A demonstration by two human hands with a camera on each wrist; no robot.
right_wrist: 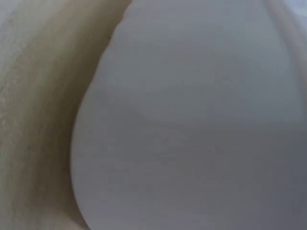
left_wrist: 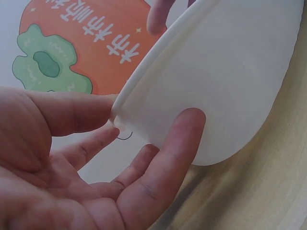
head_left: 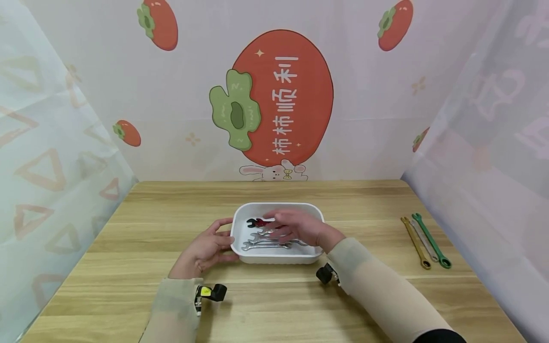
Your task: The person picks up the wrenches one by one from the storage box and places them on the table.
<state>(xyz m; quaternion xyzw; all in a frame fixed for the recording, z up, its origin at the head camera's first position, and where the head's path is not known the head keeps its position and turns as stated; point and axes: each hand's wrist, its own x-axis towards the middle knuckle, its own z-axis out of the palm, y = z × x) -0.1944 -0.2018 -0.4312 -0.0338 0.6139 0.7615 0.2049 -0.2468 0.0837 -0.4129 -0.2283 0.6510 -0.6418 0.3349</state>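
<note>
A white tray (head_left: 279,259) stands on the table with several wrenches lying in it. One wrench (head_left: 251,223) has a black end and a red part; silver wrenches (head_left: 266,246) lie nearer the front wall. Against the tray's left side rests my left hand (head_left: 210,250), its fingers (left_wrist: 192,129) touching the rim and outer wall without curling round it. My right hand (head_left: 296,226) is over the tray, fingers spread and pointing left above the wrenches, partly covering them. No held thing shows in it. The right wrist view shows only the tray's outer wall (right_wrist: 192,120) and table.
At the table's right lie a gold wrench (head_left: 416,243), a silver wrench (head_left: 425,238) and a green wrench (head_left: 432,240), side by side. Printed cloth walls (head_left: 171,95) border the wooden table (head_left: 128,267) at the back and both sides.
</note>
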